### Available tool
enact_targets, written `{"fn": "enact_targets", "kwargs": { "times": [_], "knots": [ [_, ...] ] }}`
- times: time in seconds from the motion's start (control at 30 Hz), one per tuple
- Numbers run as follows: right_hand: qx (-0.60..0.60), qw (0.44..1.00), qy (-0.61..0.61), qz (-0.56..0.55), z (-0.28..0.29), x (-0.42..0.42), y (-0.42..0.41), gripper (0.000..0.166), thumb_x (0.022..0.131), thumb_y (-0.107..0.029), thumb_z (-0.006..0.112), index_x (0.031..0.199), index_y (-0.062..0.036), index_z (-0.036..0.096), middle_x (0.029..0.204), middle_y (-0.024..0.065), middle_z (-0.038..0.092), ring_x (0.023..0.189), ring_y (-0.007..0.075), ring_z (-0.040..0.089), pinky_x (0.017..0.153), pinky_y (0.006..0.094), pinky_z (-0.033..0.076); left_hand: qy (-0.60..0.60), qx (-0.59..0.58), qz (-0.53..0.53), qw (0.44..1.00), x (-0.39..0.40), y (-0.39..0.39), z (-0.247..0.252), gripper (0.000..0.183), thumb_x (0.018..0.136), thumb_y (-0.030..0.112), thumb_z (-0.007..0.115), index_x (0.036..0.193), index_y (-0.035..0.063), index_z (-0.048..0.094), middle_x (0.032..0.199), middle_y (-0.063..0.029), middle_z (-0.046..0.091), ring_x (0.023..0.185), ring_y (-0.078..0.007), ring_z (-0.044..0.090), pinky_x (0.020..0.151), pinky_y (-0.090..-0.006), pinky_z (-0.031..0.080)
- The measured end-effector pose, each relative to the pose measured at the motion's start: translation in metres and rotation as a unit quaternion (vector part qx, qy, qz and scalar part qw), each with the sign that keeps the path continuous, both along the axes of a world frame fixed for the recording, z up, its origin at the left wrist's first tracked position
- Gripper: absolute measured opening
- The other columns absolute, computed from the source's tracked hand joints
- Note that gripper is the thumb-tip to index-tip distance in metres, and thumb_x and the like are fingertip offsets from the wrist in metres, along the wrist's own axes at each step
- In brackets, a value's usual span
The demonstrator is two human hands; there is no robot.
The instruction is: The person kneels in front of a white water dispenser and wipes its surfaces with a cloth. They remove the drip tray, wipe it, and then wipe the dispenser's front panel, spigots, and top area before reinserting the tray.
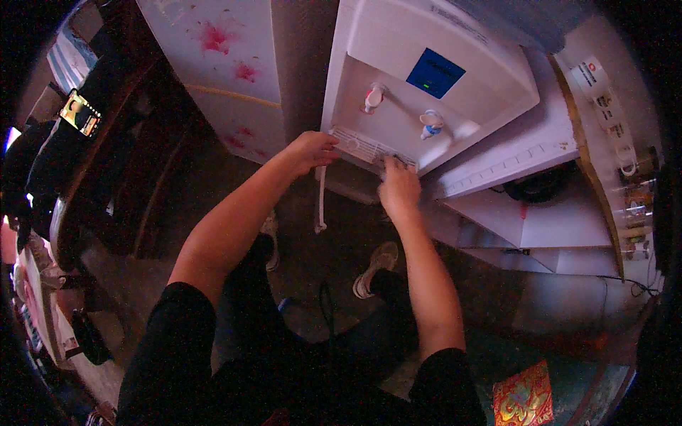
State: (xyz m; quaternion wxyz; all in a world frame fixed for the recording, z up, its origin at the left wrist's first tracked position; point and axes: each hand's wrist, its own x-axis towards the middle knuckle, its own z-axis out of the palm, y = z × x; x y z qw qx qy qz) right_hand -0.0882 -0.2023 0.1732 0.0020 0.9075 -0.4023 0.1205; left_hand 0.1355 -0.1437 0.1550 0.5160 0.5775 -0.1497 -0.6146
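Note:
A white water dispenser (pixel 389 69) stands before me, with a red-marked tap (pixel 373 98), a blue-marked tap (pixel 431 124) and a dark blue panel (pixel 436 73) showing a small green light. Along the bottom of its recess lies a slotted drip tray (pixel 362 145). My left hand (pixel 313 153) is at the tray's left end, fingertips at its edge. At the tray's right part, my right hand (pixel 399 183) has its fingers on or over the front edge; the fingertips are partly blurred. Whether either hand grips the tray is unclear.
White shelving (pixel 559 218) stands to the right, with a dark round object inside. A white cabinet with pink flower prints (pixel 234 58) is at the upper left. A lit phone (pixel 81 113) is at the far left. A colourful printed item (pixel 524 394) lies at the lower right.

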Motion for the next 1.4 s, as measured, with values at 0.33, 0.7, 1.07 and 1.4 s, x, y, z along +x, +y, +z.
{"fn": "enact_targets", "kwargs": {
  "times": [0.33,0.7,1.07,1.4],
  "knots": [
    [0.095,0.982,-0.074,0.145,0.0,0.013,0.0,0.049,0.068,0.003,0.056,0.115,-0.0115,0.058,0.12,0.0089,0.057,0.103,0.0355,0.053,0.092,0.0432,0.042,0.004,-0.019,-0.018,1.0,0.007,0.004,-0.003,0.029,0.088,0.023,0.054,0.11,0.0034,0.055,0.1,-0.0081,0.061,0.09,-0.0229,0.062,0.079,-0.033,0.05],
    [0.266,0.959,-0.095,0.026,0.019,-0.027,-0.009,0.047,0.068,-0.003,0.054,0.114,-0.0116,0.058,0.103,0.0166,0.064,0.096,0.0356,0.06,0.083,0.0414,0.046,-0.235,0.038,-0.21,0.948,0.042,0.029,-0.101,0.043,0.08,0.027,0.063,0.119,0.0104,0.053,0.124,-0.0111,0.051,0.112,-0.0322,0.051,0.091,-0.0445,0.043],
    [0.267,0.962,-0.041,-0.038,0.056,-0.053,0.001,0.044,0.071,-0.01,0.057,0.115,-0.01,0.057,0.103,0.0194,0.063,0.095,0.0376,0.059,0.082,0.0442,0.046,-0.087,0.14,-0.325,0.931,-0.048,0.056,-0.134,0.029,0.082,0.024,0.061,0.101,0.0026,0.058,0.09,-0.0135,0.059,0.076,-0.025,0.06,0.063,-0.0385,0.052],
    [0.309,0.95,0.023,-0.05,0.073,-0.065,0.006,0.04,0.075,-0.014,0.06,0.114,-0.0112,0.057,0.103,0.0182,0.063,0.096,0.0355,0.059,0.082,0.0401,0.046,-0.017,0.082,-0.242,0.967,-0.11,0.015,-0.125,0.021,0.084,0.026,0.056,0.092,0.0065,0.058,0.075,-0.0073,0.057,0.062,-0.0199,0.056,0.05,-0.034,0.044]
  ]
}}
